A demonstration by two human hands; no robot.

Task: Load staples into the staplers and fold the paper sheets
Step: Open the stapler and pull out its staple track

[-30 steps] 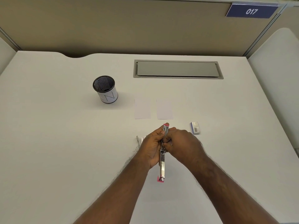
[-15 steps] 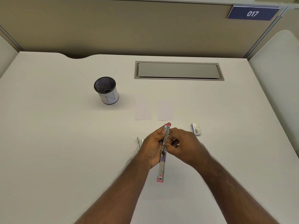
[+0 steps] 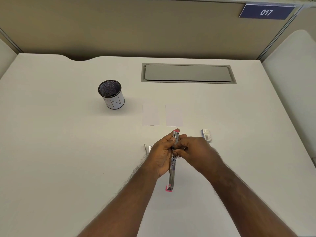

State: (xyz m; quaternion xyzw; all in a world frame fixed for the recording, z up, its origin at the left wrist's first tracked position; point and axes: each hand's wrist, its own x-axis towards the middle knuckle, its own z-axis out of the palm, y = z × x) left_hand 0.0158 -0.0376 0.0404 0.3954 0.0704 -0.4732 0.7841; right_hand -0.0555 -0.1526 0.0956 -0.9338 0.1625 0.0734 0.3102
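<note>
A pink and metal stapler (image 3: 172,175) is swung fully open, stretched lengthwise over the desk. My left hand (image 3: 160,153) grips its far half from the left. My right hand (image 3: 196,152) pinches at the metal channel from the right; whether staples are between its fingers is hidden. Two small white paper sheets (image 3: 150,115) (image 3: 173,115) lie flat side by side just beyond the hands. A small staple box (image 3: 206,134) rests to the right. Loose staple strips (image 3: 147,147) lie left of my left hand.
A black mesh pen cup (image 3: 111,94) with a white label stands at the left rear. A grey cable hatch (image 3: 188,73) is set into the white desk (image 3: 51,151) at the back. Beige partition walls enclose the desk.
My right hand's fingers have shifted slightly along the stapler's channel. The stapler and my left hand stay almost where they were.
</note>
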